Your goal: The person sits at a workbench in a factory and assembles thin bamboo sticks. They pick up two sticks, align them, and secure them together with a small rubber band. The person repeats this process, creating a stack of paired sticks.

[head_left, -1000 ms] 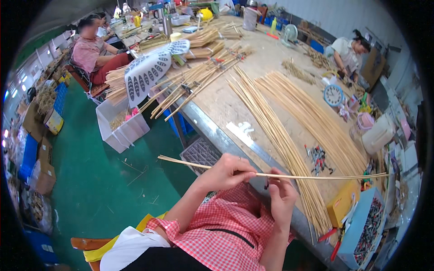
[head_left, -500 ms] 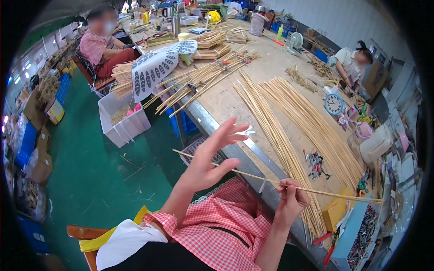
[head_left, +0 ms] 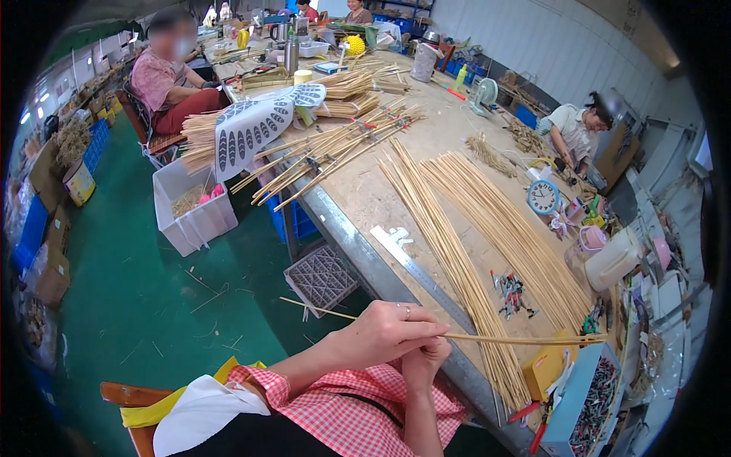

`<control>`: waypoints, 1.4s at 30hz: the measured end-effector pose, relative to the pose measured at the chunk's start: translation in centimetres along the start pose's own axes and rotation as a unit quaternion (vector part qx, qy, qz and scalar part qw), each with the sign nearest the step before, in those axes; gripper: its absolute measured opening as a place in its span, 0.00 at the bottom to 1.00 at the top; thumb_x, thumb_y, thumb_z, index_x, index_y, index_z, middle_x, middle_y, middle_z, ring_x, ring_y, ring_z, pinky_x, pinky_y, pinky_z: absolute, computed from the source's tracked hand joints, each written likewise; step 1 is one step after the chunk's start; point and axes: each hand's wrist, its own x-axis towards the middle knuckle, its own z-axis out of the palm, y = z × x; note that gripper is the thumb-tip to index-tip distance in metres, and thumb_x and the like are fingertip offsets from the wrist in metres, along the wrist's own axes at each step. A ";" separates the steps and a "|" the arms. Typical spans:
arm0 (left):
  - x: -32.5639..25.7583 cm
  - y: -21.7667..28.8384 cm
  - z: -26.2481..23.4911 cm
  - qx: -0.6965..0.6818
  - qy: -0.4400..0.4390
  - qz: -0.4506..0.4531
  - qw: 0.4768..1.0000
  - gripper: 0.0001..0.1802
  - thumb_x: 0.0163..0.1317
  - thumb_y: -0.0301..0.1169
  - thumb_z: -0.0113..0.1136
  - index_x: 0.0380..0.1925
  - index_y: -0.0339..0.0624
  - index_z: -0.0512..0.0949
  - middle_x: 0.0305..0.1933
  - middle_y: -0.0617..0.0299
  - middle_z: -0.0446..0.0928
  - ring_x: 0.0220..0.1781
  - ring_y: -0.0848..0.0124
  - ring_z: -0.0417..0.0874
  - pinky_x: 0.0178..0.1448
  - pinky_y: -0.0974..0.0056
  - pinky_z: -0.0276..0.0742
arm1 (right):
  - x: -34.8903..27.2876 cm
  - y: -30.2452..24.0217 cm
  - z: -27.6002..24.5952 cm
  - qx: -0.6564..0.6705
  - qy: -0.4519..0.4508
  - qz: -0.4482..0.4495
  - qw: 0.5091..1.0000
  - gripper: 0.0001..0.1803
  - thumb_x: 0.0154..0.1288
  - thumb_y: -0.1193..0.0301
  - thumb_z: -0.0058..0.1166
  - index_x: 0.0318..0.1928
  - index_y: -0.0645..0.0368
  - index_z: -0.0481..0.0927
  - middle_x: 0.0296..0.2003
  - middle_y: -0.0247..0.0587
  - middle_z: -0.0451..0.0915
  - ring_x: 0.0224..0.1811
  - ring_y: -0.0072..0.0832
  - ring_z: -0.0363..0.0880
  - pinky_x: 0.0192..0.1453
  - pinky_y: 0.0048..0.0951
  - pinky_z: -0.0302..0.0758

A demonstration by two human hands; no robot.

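A long thin bamboo strip (head_left: 525, 340) runs across in front of me, its left end over the floor and its right end above the blue box. My left hand (head_left: 387, 332), with a ring on one finger, is closed around it. Just under and beside it, my right hand (head_left: 425, 362) grips the strip too; the two hands touch, and the left partly hides the right one's fingers. Past the hands, a bundle of bamboo strips (head_left: 449, 255) lies on the table (head_left: 362, 183). A metal ruler (head_left: 419, 276) rests along the table's near edge.
Another bundle of strips (head_left: 510, 225) and a pile of small clamps (head_left: 513, 295) lie farther right. A blue box (head_left: 582, 407) of clips and red-handled pliers (head_left: 537, 436) sit at the near right. Clamped strips (head_left: 327, 161) cross the far left edge. Several people sit around the table.
My left hand came down from its raised, open pose and moved right onto the strip beside my right hand. The right hand shifted left and down in view; the view itself also shifted.
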 end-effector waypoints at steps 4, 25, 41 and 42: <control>-0.5 -0.5 -0.2 -0.023 -0.007 -0.046 0.999 0.12 0.49 0.21 0.66 0.36 0.37 0.84 0.32 0.57 0.81 0.32 0.64 0.85 0.33 0.65 0.82 | 0.0 -0.9 0.2 -0.059 -0.028 0.035 0.997 0.02 0.59 0.83 0.54 0.30 0.68 0.80 0.27 0.29 0.78 0.31 0.16 0.74 0.32 0.20 0.72; -0.4 -1.4 0.0 -0.041 -0.031 -0.047 0.998 0.09 0.51 0.23 0.68 0.34 0.38 0.83 0.31 0.58 0.81 0.29 0.62 0.83 0.31 0.64 0.79 | 2.2 -5.0 -4.4 -0.044 0.023 -0.070 0.996 0.12 0.64 0.75 0.58 0.44 0.73 0.79 0.31 0.42 0.78 0.23 0.22 0.73 0.27 0.24 0.77; -0.2 -1.3 -0.4 -0.066 -0.085 -0.076 0.991 0.07 0.52 0.23 0.66 0.32 0.36 0.83 0.29 0.56 0.79 0.30 0.58 0.83 0.34 0.62 0.78 | 2.8 -6.2 -4.7 0.036 0.060 -0.049 0.996 0.04 0.61 0.87 0.52 0.35 0.74 0.79 0.28 0.47 0.76 0.19 0.23 0.71 0.23 0.23 0.73; -0.2 -1.2 -0.5 -0.065 -0.090 -0.076 0.991 0.07 0.51 0.23 0.66 0.32 0.36 0.83 0.29 0.56 0.79 0.30 0.58 0.83 0.34 0.62 0.78 | 2.8 -6.2 -4.7 0.034 0.056 -0.052 0.996 0.04 0.60 0.88 0.52 0.35 0.74 0.79 0.28 0.47 0.76 0.19 0.23 0.71 0.23 0.23 0.73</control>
